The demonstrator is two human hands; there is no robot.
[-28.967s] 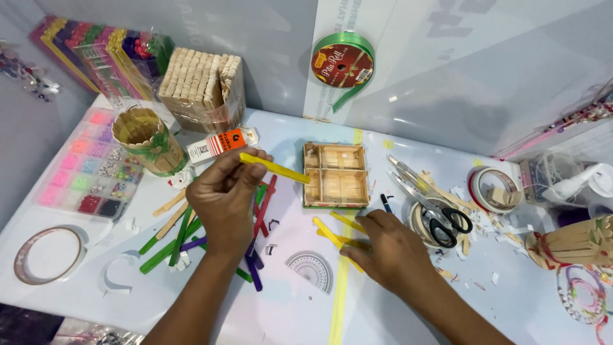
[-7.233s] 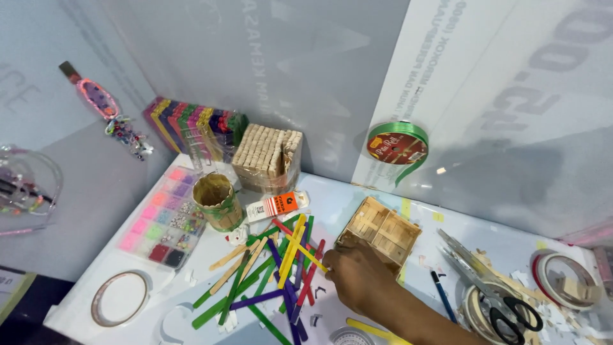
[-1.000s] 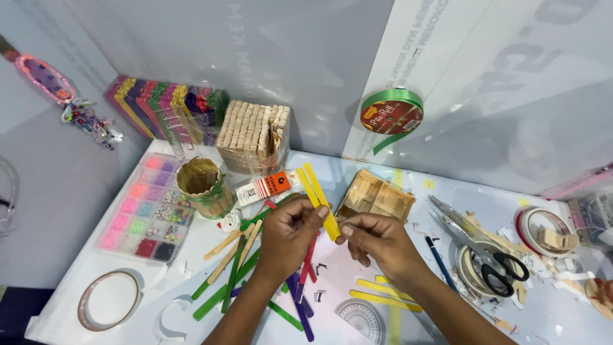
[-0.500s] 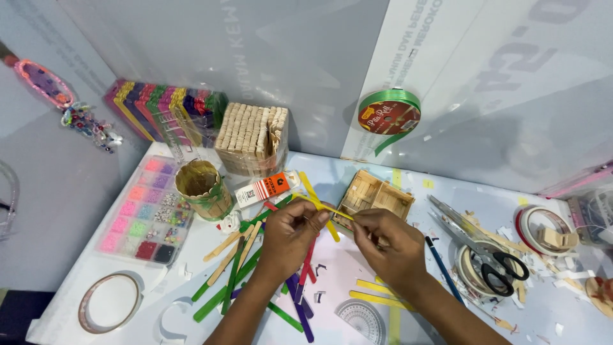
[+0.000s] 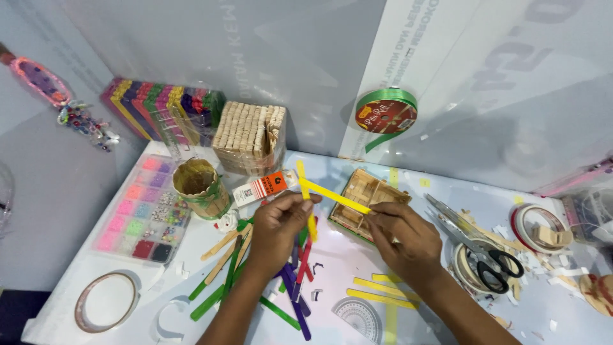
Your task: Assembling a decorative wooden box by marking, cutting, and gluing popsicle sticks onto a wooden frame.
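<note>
A green ribbon spool (image 5: pixel 385 117) is leaning against the back wall, with a block of bare wooden sticks (image 5: pixel 249 137) standing beside bundles of coloured sticks (image 5: pixel 159 110). A bead organiser (image 5: pixel 142 209) is lying at the left — a stick-clad cup (image 5: pixel 198 187) just beside it. Black-handled scissors (image 5: pixel 482 255) are resting on tape rolls — a clear protractor (image 5: pixel 359 316) is sitting at the near edge.
</note>
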